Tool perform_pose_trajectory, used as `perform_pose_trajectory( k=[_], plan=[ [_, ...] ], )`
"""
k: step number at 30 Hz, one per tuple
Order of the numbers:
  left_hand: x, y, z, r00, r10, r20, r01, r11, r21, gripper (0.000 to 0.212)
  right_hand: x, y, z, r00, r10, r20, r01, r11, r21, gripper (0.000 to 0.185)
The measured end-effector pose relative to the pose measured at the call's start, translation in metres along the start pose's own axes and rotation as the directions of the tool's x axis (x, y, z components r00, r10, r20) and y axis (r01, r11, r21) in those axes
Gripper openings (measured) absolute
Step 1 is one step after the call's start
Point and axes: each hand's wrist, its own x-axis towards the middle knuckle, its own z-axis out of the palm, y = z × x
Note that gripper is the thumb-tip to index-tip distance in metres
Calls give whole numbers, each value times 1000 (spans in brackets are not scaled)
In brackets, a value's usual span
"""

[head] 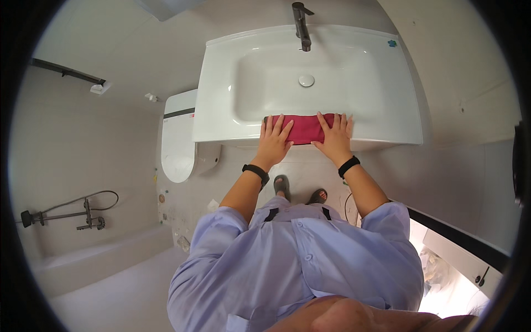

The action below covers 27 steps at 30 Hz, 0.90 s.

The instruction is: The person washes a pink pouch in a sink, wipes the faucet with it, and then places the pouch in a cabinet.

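Observation:
A crimson folded cloth (pixel 305 129) with a dark edge lies along the front rim of a white washbasin (pixel 383 95). My left hand (pixel 274 141) rests palm down on the cloth's left end, fingers spread and pointing toward the bowl. On its right end lies my right hand (pixel 334 135), also flat with the fingers apart. Both thumbs point inward near the cloth's front edge. Between the hands the middle of the cloth shows. My palms hide parts of its two ends.
Behind the bowl stands a dark tap (pixel 302 27), above a round white drain cover (pixel 306 80). A small blue-green object (pixel 392 43) sits at the basin's back right corner. Left of the basin is a white toilet (pixel 178 141). A shower fixture (pixel 87 216) hangs on the left wall.

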Motion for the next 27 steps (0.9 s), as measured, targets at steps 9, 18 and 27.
perform_pose_trajectory(
  k=[9, 18, 27],
  plan=[
    [10, -29, -11, 978, 190, 83, -185, 981, -65, 59, 3, 6, 17, 982, -188, -38, 191, 975, 117, 82],
    [-77, -162, -61, 991, -105, 83, 100, 993, 59, 60, 22, -142, 55, 870, -492, -34, 472, 810, 349, 63],
    [-57, -282, -53, 940, -330, 80, 299, 916, 268, 65, 95, -245, 85, 843, -538, 21, 526, 831, 181, 67]
  ],
)
